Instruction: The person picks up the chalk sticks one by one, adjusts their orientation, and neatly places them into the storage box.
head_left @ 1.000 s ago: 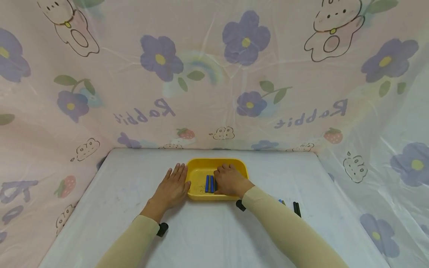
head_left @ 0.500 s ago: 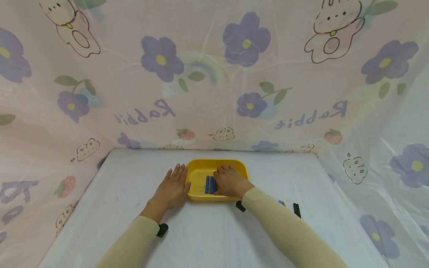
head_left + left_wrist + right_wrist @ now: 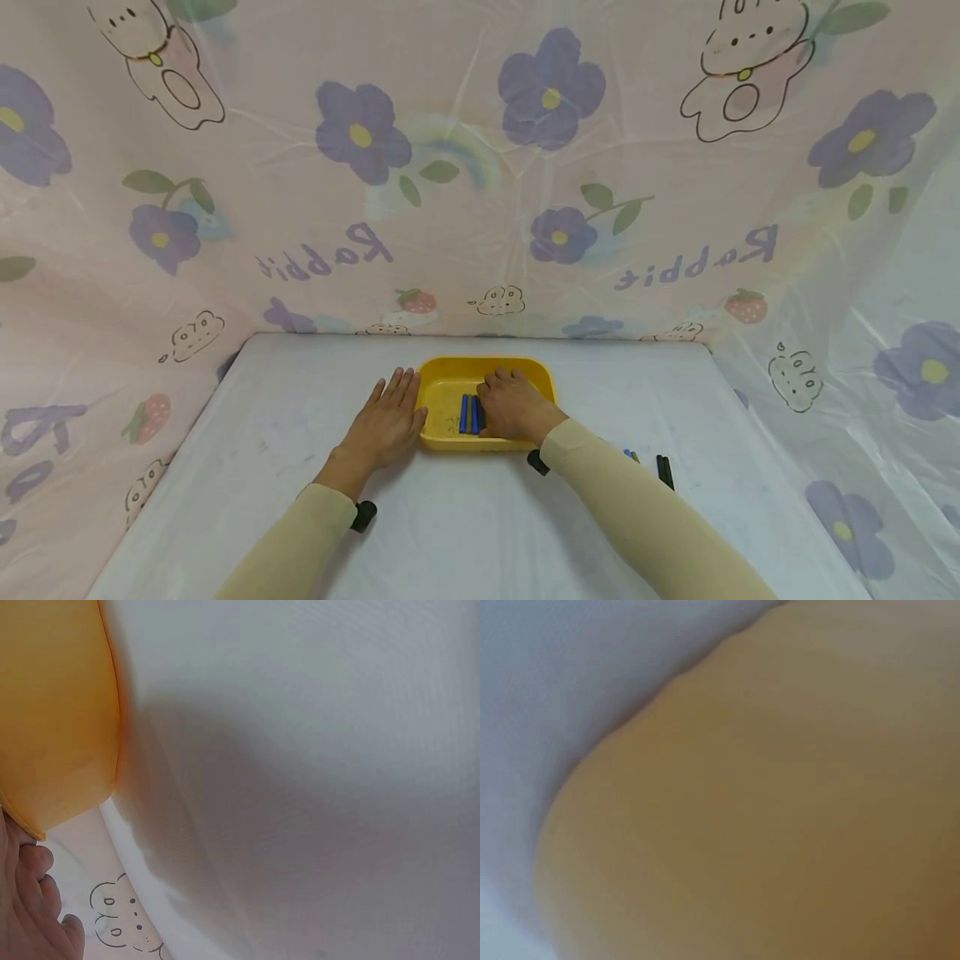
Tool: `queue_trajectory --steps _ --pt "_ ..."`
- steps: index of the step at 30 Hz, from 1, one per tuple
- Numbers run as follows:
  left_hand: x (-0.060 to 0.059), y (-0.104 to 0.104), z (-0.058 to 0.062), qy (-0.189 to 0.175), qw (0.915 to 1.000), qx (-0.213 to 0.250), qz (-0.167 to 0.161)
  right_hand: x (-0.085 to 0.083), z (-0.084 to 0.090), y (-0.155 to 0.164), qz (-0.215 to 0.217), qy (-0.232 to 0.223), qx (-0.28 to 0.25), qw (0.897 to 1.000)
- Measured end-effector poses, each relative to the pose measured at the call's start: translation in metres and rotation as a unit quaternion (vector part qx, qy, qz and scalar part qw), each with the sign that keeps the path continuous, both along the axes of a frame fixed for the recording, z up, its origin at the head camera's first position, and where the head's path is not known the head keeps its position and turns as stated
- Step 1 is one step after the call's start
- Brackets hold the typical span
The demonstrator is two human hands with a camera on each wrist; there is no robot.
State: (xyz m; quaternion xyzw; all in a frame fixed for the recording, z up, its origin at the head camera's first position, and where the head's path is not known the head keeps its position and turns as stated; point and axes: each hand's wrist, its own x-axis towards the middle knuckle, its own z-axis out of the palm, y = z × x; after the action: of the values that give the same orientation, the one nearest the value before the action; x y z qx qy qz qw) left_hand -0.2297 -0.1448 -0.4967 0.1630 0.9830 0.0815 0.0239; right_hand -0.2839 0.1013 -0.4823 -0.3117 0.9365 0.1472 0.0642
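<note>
Fingers of the left hand [image 3: 388,423] lie straight, directed toward the far side along the tray's left wall, with the thumb at the rim; the flat placement presumably braces the tray against sliding. The left wrist view likewise shows fingertips at the rim. Fingers of the right hand [image 3: 519,406] bend down inside the tray, fingertips toward the far side and thumb toward the near side, with a dark stick [image 3: 482,414] showing at their left edge. Whether they grip this stick or merely rest beside it cannot be told; the span suggests control of both its ends, perhaps to keep it parallel with its neighbors. The right wrist view, filled by a blurred yellowish surface [image 3: 742,810], does not settle the matter.

Immediately left of the dark stick, blue sticks [image 3: 463,414] stand out in a compact row with an olive strip between them, all running near to far. The yellow tray [image 3: 450,445] holds this row, its long sides running left to right on the white table [image 3: 465,525]. To the right, outside the tray, lie two black sticks [image 3: 664,472] and small blue and yellowish tips [image 3: 629,452], partly hidden by the right sleeve [image 3: 637,508].
</note>
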Motion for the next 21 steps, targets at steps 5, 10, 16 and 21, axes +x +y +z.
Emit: queue_trajectory --steps 5,10,16,21 --pt "0.0 0.001 0.0 -0.001 1.0 -0.001 0.004 0.001 0.001 0.001 -0.001 -0.001 0.004 1.0" --pt "0.001 0.001 0.0 0.0 1.0 -0.002 0.004 0.0 0.005 0.003 -0.011 -0.017 -0.018 1.0" --pt "0.001 0.0 -0.001 0.0 1.0 0.0 0.002 0.002 0.02 0.016 -0.018 -0.021 -0.07 0.997" --pt "0.0 0.0 0.0 -0.004 1.0 -0.006 0.001 0.014 0.037 0.042 0.004 0.037 -0.094 0.995"
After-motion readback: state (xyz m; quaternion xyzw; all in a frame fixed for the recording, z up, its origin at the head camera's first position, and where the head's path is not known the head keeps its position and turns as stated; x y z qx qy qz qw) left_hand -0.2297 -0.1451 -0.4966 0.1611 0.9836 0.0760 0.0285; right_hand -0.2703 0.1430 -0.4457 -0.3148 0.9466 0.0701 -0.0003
